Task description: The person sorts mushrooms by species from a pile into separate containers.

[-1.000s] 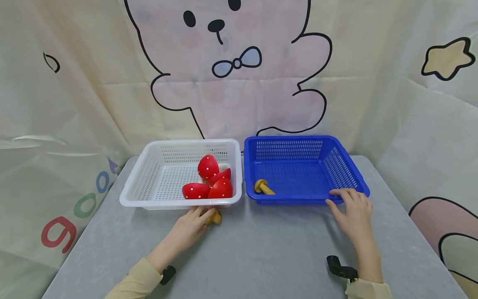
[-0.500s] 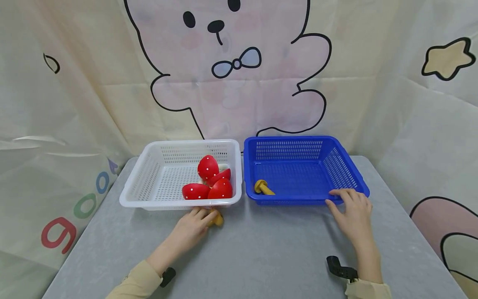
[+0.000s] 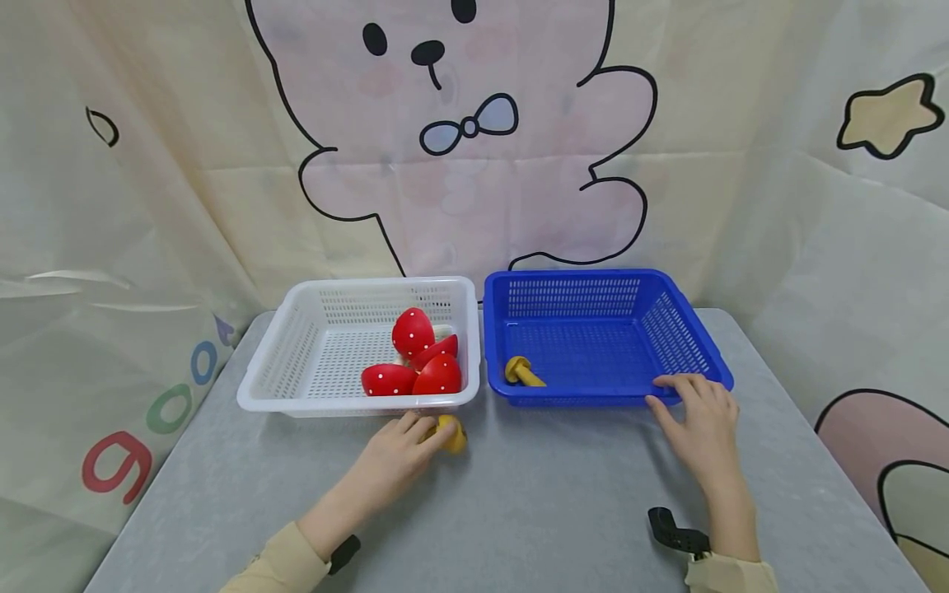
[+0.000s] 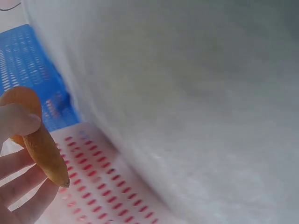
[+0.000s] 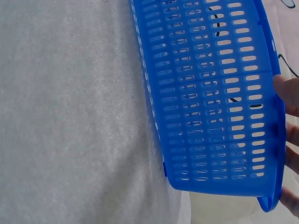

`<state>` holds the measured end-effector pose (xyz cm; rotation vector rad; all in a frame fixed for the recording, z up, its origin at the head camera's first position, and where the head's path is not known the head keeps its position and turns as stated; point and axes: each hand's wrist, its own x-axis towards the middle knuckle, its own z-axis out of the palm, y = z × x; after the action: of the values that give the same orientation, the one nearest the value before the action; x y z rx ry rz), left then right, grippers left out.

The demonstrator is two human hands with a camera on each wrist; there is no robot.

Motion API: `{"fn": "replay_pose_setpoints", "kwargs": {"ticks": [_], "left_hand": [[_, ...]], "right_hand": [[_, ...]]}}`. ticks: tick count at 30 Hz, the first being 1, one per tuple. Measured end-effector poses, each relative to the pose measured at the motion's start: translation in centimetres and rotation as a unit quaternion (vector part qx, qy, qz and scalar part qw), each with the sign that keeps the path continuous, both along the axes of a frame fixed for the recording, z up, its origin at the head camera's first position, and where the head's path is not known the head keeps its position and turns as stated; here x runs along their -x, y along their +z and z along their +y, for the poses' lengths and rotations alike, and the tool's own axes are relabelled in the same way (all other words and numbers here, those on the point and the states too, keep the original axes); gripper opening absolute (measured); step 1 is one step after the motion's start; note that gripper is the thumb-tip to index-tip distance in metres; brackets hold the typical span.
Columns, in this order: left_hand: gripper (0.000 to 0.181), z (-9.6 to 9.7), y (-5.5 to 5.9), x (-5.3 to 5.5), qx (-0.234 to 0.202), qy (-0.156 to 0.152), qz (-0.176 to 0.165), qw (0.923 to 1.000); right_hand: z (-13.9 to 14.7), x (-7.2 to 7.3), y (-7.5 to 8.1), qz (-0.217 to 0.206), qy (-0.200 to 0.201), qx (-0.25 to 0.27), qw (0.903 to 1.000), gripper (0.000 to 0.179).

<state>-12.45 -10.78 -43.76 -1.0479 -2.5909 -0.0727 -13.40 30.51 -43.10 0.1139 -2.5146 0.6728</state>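
Note:
My left hand [image 3: 396,457] pinches a toy mushroom [image 3: 454,435], yellow-brown, in front of the white basket [image 3: 356,405]. In the left wrist view the thumb lies across the mushroom [image 4: 46,156], whose stem points down and right over the fingers. At the blue basket's [image 3: 578,395] front right corner, my right hand [image 3: 700,420] grips the rim. The right wrist view has the thumb on the outer side of the blue rim [image 5: 279,126], the other fingers partly hidden beyond it. A second yellow-brown mushroom [image 3: 522,372] lies inside the blue basket.
Several red white-dotted toy mushrooms [image 3: 413,331] are heaped at the right end of the white basket. Both baskets stand side by side at the back of the grey table [image 3: 534,502]. A printed curtain [image 3: 460,198] hangs behind and at both sides.
My left hand has moved right with the mushroom, from under the white basket's front edge toward the gap between the baskets. The right hand has stayed on the blue rim.

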Motion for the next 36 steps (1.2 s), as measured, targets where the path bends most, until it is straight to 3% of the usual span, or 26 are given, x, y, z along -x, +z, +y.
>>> {"fn": "replay_pose_setpoints", "kwargs": {"ticks": [8, 16, 28, 36], "left_hand": [[0.071, 1.5, 1.8, -0.2, -0.002, -0.021, 0.025, 0.9995], [0.067, 3.1, 4.2, 0.4, 0.007, -0.033, 0.053, 0.9980], [0.062, 4.9, 7.1, 2.8, 0.018, -0.060, 0.088, 0.9941], [0.054, 6.5, 8.7, 4.9, 0.016, -0.067, 0.084, 0.9941]], "right_hand": [[0.1, -0.1, 0.1, 0.006, -0.003, -0.002, 1.0000, 0.023], [0.1, -0.2, -0.3, 0.003, -0.003, -0.004, 1.0000, 0.023], [0.1, -0.1, -0.3, 0.028, 0.000, 0.005, 0.9996, 0.024], [0.1, -0.1, -0.1, 0.034, 0.001, 0.002, 0.9994, 0.025]]}}
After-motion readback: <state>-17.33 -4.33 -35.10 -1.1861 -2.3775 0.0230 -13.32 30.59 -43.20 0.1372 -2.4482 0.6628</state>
